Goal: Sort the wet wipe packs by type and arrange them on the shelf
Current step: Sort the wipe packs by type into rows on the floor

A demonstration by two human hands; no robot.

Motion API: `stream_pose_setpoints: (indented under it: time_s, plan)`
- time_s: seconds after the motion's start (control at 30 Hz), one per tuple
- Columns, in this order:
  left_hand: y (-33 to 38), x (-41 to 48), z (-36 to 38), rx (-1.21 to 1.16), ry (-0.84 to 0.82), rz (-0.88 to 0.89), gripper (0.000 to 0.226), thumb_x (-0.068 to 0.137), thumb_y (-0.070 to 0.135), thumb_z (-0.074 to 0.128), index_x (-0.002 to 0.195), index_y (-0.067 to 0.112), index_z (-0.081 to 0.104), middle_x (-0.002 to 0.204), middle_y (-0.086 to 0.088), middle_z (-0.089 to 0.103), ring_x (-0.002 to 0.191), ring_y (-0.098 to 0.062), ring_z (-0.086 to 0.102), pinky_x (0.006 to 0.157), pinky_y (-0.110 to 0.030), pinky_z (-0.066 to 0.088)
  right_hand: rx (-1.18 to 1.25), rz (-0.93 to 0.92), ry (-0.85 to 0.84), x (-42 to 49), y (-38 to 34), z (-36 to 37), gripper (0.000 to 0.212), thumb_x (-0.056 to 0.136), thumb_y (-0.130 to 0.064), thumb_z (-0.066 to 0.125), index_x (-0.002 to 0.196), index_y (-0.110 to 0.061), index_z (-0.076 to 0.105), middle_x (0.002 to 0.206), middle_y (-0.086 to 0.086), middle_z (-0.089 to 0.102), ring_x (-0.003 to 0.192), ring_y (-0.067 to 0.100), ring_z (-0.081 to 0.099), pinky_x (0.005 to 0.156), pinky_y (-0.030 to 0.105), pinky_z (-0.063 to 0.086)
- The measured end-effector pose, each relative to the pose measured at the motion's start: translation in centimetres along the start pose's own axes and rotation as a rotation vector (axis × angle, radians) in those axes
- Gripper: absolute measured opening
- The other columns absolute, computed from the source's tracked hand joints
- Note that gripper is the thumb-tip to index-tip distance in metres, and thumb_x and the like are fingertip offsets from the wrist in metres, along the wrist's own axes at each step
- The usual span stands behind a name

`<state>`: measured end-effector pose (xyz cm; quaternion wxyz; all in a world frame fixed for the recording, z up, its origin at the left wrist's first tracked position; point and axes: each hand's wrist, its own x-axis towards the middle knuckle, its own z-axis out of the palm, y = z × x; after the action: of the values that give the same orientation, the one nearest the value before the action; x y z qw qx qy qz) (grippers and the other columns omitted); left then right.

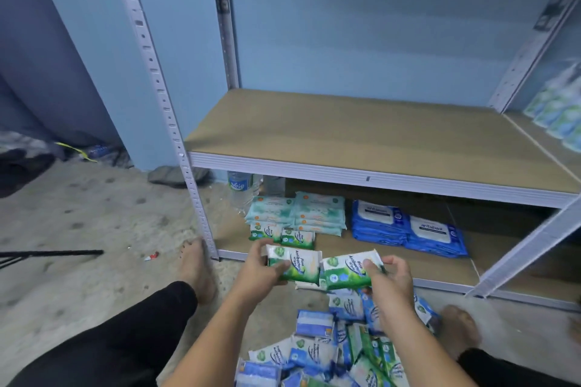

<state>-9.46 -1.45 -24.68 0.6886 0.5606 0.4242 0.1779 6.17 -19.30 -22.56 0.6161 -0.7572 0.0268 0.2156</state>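
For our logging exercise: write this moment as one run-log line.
left hand grips green pine pack | right hand grips second green pack | floor pile unsorted

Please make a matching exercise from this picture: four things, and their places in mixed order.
1 blue packs
2 water bottle
3 loose pile of packs
4 two green pine packs

A in the left hand and the right hand
B on the floor
C bottom shelf, right of the pale green stacks
D behind those stacks

Pairs: 1-C, 2-D, 3-B, 4-A
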Motion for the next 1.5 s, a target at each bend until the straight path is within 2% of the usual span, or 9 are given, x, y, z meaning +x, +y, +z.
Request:
stream_pose_setpoints:
  time_s: [0.13, 0.37, 0.53, 0.63, 0.73, 0.8, 1.0, 1.37, 1.5]
  plan:
    - [1.3, -0.6, 0.9, 0.02, 0.038, 0.05, 0.054, 0.086, 0.012, 0.078, 0.129, 0.028, 0.049, 0.11, -0.014, 0.066, 0.086, -0.023, 0.074, 0.073, -0.041, 0.063, 0.008, -0.042, 0.095, -0.5, -0.4, -1.0, 0.022, 0.092, -0.021, 0.073, 0.105, -0.021, 0.056, 0.101, 0.011, 0.067, 0.053, 0.022, 0.064, 0.066, 0.044, 0.058]
    - [1.8, 0.7, 2.1, 0.015, 0.007, 0.085, 0.05, 0.089, 0.011, 0.076, 0.131, 0.027, 0.052, 0.117, -0.017, 0.063, 0.082, -0.021, 0.075, 0.067, -0.033, 0.061, 0.141, 0.07, 0.077, 1.5, -0.8, -1.2, 0.026, 0.088, -0.004, 0.076, 0.111, -0.006, 0.063, 0.104, 0.012, 0.066, 0.062, 0.027, 0.069, 0.073, 0.045, 0.063]
    - [1.3, 4.0, 2.5, 0.106, 0.097, 0.126, 0.04, 0.089, 0.015, 0.075, 0.118, 0.038, 0.06, 0.117, -0.008, 0.056, 0.097, -0.029, 0.069, 0.081, -0.048, 0.061, 0.15, 0.111, 0.108, 4.7, -0.8, -0.3, 0.024, 0.087, 0.001, 0.076, 0.107, -0.004, 0.064, 0.107, 0.017, 0.066, 0.075, 0.03, 0.071, 0.069, 0.038, 0.061]
    - [0.5, 7.0, 3.0, 0.109, 0.14, 0.096, 0.04, 0.086, 0.018, 0.078, 0.107, 0.048, 0.06, 0.117, -0.014, 0.057, 0.096, -0.027, 0.068, 0.079, -0.045, 0.062, 0.129, 0.129, 0.104, 7.4, -0.8, 0.8, 0.022, 0.086, 0.002, 0.075, 0.105, -0.002, 0.065, 0.098, 0.011, 0.065, 0.083, 0.03, 0.07, 0.066, 0.036, 0.061]
    - [-0.3, 10.5, 3.6, 0.114, 0.224, 0.067, 0.033, 0.091, 0.019, 0.074, 0.116, 0.035, 0.06, 0.103, -0.008, 0.056, 0.075, -0.016, 0.058, 0.057, -0.018, 0.052, 0.089, 0.154, 0.088, 10.7, -0.4, 2.5, 0.02, 0.087, 0.002, 0.075, 0.104, -0.002, 0.065, 0.093, 0.007, 0.064, 0.081, 0.027, 0.07, 0.069, 0.037, 0.062]
    - [-1.5, 13.4, 3.9, 0.148, 0.279, 0.054, 0.03, 0.092, 0.021, 0.072, 0.118, 0.032, 0.06, 0.096, -0.007, 0.056, 0.067, -0.016, 0.053, 0.051, -0.017, 0.045, 0.075, 0.174, 0.094, 13.4, 0.4, 3.8, 0.019, 0.086, 0.003, 0.076, 0.101, -0.002, 0.065, 0.096, 0.007, 0.064, 0.083, 0.028, 0.071, 0.069, 0.036, 0.062]
    - [-5.6, 22.2, 5.5, 0.112, 0.34, -0.021, 0.041, 0.09, 0.026, 0.074, 0.127, 0.024, 0.058, 0.102, -0.006, 0.064, 0.08, -0.022, 0.069, 0.08, -0.05, 0.061, 0.028, 0.249, 0.083, 21.8, 4.0, 7.8, 0.019, 0.083, 0.003, 0.078, 0.094, -0.002, 0.063, 0.089, 0.008, 0.065, 0.078, 0.023, 0.07, 0.058, 0.031, 0.062]
    - [-10.7, 28.3, 5.4, 0.307, 0.369, -0.088, 0.052, 0.089, 0.031, 0.076, 0.135, 0.022, 0.053, 0.114, -0.004, 0.065, 0.104, -0.024, 0.063, 0.094, -0.039, 0.053, 0.028, 0.341, 0.089, 28.1, 10.7, 13.3, 0.021, 0.082, 0.006, 0.078, 0.082, -0.004, 0.06, 0.087, 0.012, 0.065, 0.079, 0.029, 0.069, 0.049, 0.028, 0.06]
    - [-11.4, 28.8, 5.5, 0.385, 0.357, -0.062, 0.054, 0.092, 0.032, 0.072, 0.138, 0.015, 0.051, 0.096, 0.003, 0.062, 0.089, -0.018, 0.06, 0.081, -0.029, 0.044, -0.01, 0.252, 0.116, 28.6, 12.3, 14.5, 0.023, 0.084, 0.003, 0.078, 0.083, -0.008, 0.058, 0.084, 0.007, 0.064, 0.078, 0.025, 0.07, 0.057, 0.032, 0.062]
